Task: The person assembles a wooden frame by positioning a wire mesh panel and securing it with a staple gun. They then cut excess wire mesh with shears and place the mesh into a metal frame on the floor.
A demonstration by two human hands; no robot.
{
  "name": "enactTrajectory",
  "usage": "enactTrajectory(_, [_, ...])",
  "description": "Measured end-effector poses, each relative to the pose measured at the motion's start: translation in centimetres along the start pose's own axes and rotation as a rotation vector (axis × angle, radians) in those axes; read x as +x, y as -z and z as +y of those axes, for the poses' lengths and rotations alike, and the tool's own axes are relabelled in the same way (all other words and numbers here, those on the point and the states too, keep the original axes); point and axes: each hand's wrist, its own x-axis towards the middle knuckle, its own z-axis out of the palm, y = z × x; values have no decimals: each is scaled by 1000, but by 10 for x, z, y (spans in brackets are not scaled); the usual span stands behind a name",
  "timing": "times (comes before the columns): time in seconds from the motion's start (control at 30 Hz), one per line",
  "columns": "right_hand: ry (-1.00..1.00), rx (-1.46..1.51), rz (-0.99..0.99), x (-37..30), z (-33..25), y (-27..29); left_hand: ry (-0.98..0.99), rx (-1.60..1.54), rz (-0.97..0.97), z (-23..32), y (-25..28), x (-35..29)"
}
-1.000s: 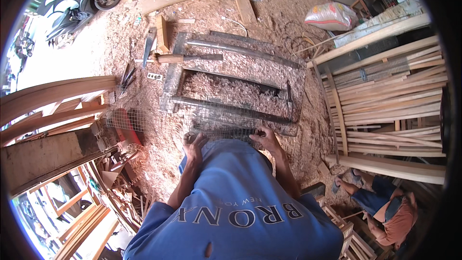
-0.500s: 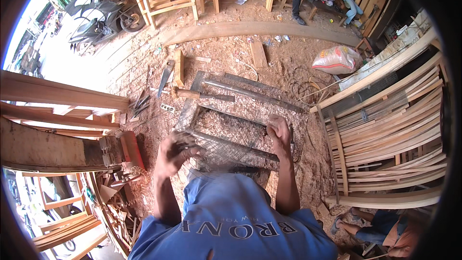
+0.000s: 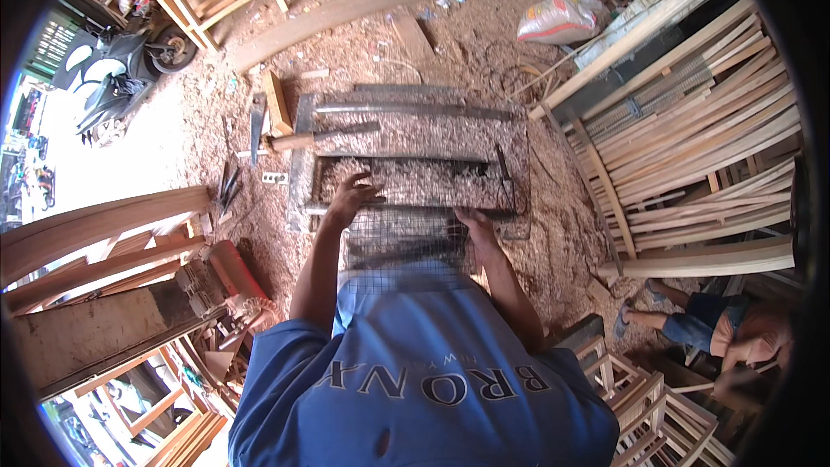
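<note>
A sheet of wire mesh [image 3: 402,246] lies close in front of my torso, over the near side of a low dark frame [image 3: 301,164]. My right hand [image 3: 477,229] is at the mesh's right edge, thumb on its upper side and the other fingers partly hidden; it appears to grip the edge. My left hand [image 3: 353,196] is by the far left part of the mesh, fingers spread, above wood shavings [image 3: 415,182] within the frame. Across the frame's far left corner lies a tool with a wooden handle and dark flat blade [image 3: 324,136].
A handsaw [image 3: 258,128], a wood block [image 3: 277,104] and a power strip [image 3: 275,178] lie to the left. Stacked wooden strips [image 3: 692,156] stand at the right, a filled sack [image 3: 562,19] beyond. Another person [image 3: 735,329] sits at the lower right.
My left hand has moved forward and its fingers have spread. My right hand has come down from a raised position to the mesh's edge. The whole view has turned and shifted.
</note>
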Motion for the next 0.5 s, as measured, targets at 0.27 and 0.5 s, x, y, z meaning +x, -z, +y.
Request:
enactTrajectory(0.27, [150, -256, -5, -25, -6, -10, 113, -176, 190, -24, 7, -55])
enactTrajectory(0.5, [447, -743, 69, -19, 1, -16, 50, -357, 98, -41, 16, -101])
